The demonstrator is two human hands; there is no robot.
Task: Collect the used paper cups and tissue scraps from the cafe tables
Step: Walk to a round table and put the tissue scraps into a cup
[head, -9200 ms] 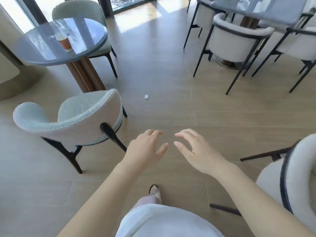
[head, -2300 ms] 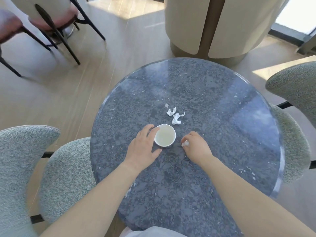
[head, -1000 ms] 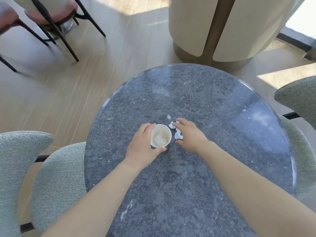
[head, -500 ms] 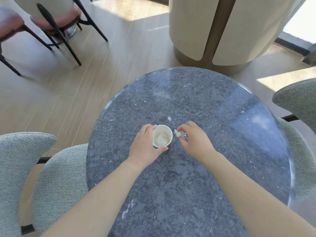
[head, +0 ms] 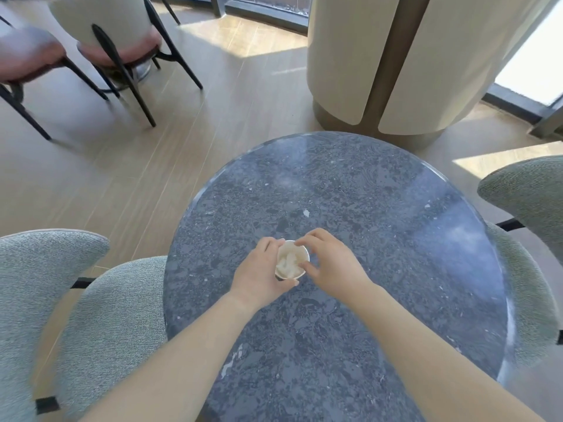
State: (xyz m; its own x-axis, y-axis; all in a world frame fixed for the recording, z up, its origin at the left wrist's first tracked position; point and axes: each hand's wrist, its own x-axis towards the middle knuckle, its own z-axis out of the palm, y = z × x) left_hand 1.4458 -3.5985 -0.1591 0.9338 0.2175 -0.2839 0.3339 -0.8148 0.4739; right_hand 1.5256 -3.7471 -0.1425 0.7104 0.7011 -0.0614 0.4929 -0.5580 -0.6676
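Note:
A white paper cup point(head: 292, 260) stands on the round blue-grey stone table point(head: 365, 208), with crumpled tissue scraps inside it. My left hand point(head: 262, 271) is wrapped around the cup's left side. My right hand point(head: 330, 263) hovers at the cup's right rim, thumb and forefinger over the opening, nothing visible between them. One small white tissue scrap point(head: 306, 212) lies on the table beyond the cup.
Grey-green upholstered chairs stand at the left point(head: 45, 300) and right point(head: 530, 208) of the table. A wide cream pillar point(head: 396, 62) rises behind it. Two pink-seated chairs with black legs point(head: 122, 47) stand on the wooden floor at the far left.
My right hand picked up the tissue scraps beside the cup and moved to its rim. The scraps now lie inside the cup. My left hand kept hold of the cup.

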